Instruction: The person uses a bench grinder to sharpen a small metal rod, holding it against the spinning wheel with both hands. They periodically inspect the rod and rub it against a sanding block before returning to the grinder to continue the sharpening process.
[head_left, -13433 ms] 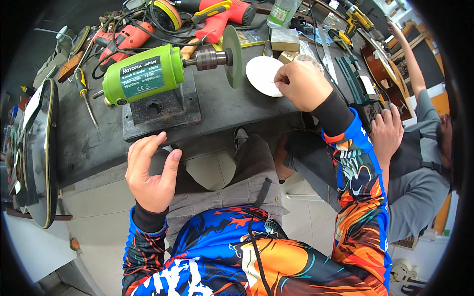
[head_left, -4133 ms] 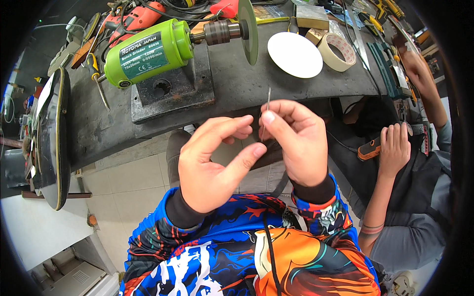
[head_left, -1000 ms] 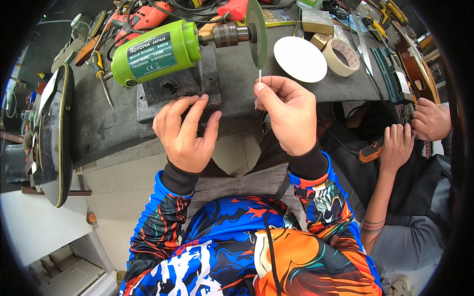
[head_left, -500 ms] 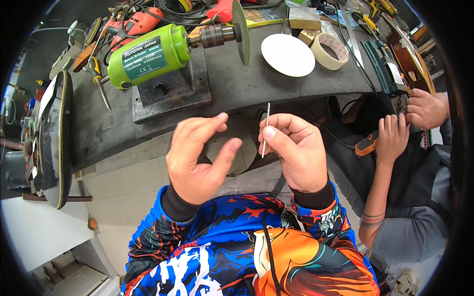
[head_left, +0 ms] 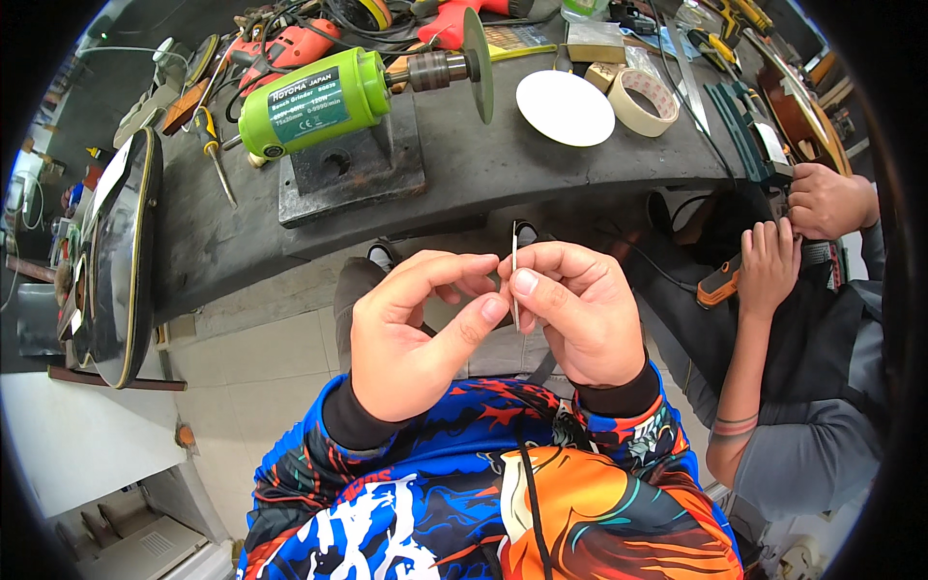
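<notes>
Dark table (head_left: 464, 164) ahead, grinding wheel (head_left: 477, 70) untouched; right hand (head_left: 588, 314) pinches a thin strip (head_left: 514, 253), left hand (head_left: 398, 333) just beside, grip apart; how finished, can't tell.

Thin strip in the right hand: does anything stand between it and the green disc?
No visible obstacle stands between the thin strip and the green disc. In this view, the front edge of the dark bench crosses that gap; relative heights are unclear.

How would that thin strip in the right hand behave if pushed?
The thin strip is probably stiff: it looks straight, its upper end projecting freely. It is likely light, being so slender. Pinched near its middle by the right hand, it might pivot.
</notes>
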`<state>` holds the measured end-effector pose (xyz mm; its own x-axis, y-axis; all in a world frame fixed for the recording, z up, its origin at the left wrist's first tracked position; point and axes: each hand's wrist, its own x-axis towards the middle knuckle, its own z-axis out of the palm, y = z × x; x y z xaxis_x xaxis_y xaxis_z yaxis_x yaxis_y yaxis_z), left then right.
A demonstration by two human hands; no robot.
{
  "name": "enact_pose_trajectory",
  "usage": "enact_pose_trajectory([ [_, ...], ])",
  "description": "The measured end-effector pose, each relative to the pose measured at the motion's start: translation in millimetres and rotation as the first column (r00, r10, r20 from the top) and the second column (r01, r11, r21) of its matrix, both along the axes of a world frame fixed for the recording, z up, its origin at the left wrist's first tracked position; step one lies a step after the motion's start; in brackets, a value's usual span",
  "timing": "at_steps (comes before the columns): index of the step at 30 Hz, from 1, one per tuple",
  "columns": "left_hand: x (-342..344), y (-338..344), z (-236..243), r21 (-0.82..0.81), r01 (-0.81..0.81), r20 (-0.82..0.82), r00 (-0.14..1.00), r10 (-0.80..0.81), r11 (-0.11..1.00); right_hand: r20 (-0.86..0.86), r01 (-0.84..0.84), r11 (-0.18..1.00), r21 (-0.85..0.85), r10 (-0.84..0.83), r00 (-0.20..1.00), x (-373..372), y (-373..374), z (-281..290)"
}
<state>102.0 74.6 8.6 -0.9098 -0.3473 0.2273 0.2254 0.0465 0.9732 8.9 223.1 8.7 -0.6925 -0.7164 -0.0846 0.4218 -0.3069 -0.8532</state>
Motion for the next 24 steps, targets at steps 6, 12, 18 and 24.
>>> enact_pose_trajectory([
  [6,0,-4,-1,0.277,0.129,0.013,0.990,-0.138,0.952,0.016,-0.073,0.995,0.075,0.072,0.997,2,3,5],
  [12,5,-9,-1,0.402,0.197,0.076,0.966,-0.247,0.894,0.067,-0.183,0.982,0.041,0.180,0.981,-2,6,0],
  [18,10,-12,-7,0.413,0.218,0.041,0.966,-0.257,0.885,0.100,-0.153,0.988,0.022,0.150,0.984,7,3,0],
  [24,16,-12,-2,0.360,-0.009,0.112,0.993,-0.033,0.933,-0.188,0.074,0.966,0.246,-0.027,0.982,8,14,-18],
])
